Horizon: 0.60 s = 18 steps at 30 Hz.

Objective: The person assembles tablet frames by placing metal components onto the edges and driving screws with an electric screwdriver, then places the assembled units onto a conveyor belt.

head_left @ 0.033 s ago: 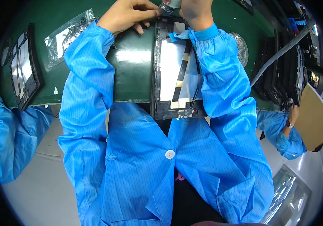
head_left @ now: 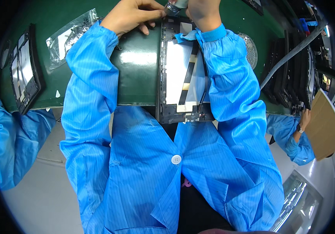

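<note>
In front of me on the green table lies an opened flat device (head_left: 173, 74), like a tablet or laptop screen, with a black frame and a silvery inner plate. My right hand (head_left: 204, 15), partly cut off by the top edge, is closed round a grey cylindrical tool (head_left: 175, 7) with a shiny end. That end is over the far edge of the device. My left hand (head_left: 130, 16) comes in from the left, thumb and forefinger pinched together beside the tool's end. Whatever they pinch is too small or hidden. Its other fingers curl above the table.
On the left lie a similar opened device (head_left: 25, 74) and a clear plastic bag (head_left: 64, 45) of small parts. To the right are a round clear dish (head_left: 248, 50), a grey cable (head_left: 292, 54) and a row of black panels (head_left: 288, 74). A co-worker's hand (head_left: 304, 119) holds a brown board (head_left: 325, 124).
The co-worker's brown board at the right has tilted and shifted slightly. My hands, the tool and the device look unmoved.
</note>
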Tool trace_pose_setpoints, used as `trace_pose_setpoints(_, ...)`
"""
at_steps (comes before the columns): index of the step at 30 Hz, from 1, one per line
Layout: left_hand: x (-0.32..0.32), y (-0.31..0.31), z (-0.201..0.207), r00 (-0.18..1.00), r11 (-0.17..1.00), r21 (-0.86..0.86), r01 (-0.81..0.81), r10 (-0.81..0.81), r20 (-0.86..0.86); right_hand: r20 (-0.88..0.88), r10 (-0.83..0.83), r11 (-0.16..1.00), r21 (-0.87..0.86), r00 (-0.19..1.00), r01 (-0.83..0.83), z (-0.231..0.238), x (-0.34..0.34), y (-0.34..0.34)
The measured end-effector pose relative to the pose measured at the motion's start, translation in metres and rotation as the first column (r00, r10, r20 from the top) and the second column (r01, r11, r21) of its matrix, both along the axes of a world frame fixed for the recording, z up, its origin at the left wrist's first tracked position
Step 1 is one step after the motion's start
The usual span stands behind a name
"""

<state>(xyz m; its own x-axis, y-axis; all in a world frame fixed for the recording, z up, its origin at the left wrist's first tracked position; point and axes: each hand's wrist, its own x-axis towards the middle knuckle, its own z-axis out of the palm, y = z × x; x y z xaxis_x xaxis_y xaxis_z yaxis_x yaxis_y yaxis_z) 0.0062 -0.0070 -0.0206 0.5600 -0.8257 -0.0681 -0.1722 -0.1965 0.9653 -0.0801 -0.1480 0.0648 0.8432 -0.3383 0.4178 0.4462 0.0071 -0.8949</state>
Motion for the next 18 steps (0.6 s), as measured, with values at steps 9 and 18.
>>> trace_pose_setpoints(9, -0.011, -0.001, 0.029, 0.959, 0.999, 0.006, -0.032, 0.033, -0.280, 0.010, 0.003, 1.000, -0.016, 1.000, -0.003, -0.005, 0.002, 0.000)
trace_pose_setpoints(18, -0.013, -0.001, 0.030, 0.954, 0.999, 0.017, -0.038, 0.041, -0.297, 0.034, 0.016, 1.000, -0.012, 0.999, -0.015, -0.008, 0.004, 0.000)
